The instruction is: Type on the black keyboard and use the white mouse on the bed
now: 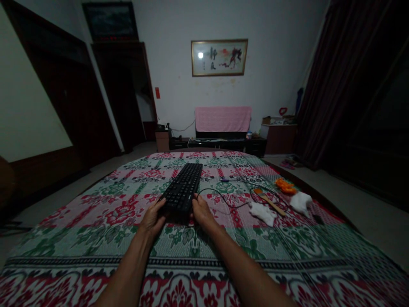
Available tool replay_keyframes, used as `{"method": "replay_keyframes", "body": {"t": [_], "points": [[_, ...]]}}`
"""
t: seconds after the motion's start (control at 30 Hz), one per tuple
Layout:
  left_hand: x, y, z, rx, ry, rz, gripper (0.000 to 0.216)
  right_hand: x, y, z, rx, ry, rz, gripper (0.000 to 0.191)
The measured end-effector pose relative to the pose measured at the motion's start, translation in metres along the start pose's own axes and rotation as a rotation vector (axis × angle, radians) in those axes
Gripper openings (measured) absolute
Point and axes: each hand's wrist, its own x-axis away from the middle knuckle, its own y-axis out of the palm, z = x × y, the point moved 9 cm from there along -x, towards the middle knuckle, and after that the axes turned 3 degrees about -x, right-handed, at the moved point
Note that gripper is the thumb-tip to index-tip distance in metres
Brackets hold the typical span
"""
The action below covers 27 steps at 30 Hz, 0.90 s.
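Observation:
A black keyboard [183, 185] is held lengthwise in front of me, its near end tilted up off the patterned cloth. My left hand [154, 217] grips the near left corner, thumb on top and fingers underneath. On the near right corner my right hand [202, 211] is closed in the same way. A thin black cable [223, 198] runs off to the right from near the keyboard. Beyond my right hand lie a crumpled white cloth [262, 213] and a brush [270, 201] with a wooden handle.
Farther right on the patterned tablecloth [179, 251] are an orange bundle [285, 186] and a second white wad [300, 203]. Coiled cable lies around the brush. Across the room, a pink towel [223, 119] hangs over something on a low cabinet [217, 145].

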Motion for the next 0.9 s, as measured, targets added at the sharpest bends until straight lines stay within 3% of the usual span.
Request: {"method": "replay_keyframes", "body": {"t": [0.2,0.3,0.43,0.67,0.9], "points": [[0.0,-0.017,0.013,0.161,-0.003,0.121,0.02,0.014,0.006,0.003,-0.025,0.167,-0.004,0.025],[-0.002,-0.024,0.018,0.195,-0.002,0.146,0.021,0.017,0.009,0.002,-0.034,0.167,-0.039,0.029],[-0.006,-0.039,0.035,0.209,0.059,0.166,0.024,0.02,0.011,-0.001,-0.111,0.137,-0.052,0.021],[0.005,-0.111,0.09,0.156,0.211,0.322,0.031,0.027,0.017,-0.001,-0.216,0.159,0.028,0.031],[0.018,-0.167,0.145,0.14,0.301,0.422,0.02,0.033,0.031,0.0,-0.519,0.283,-0.031,0.031]]}}
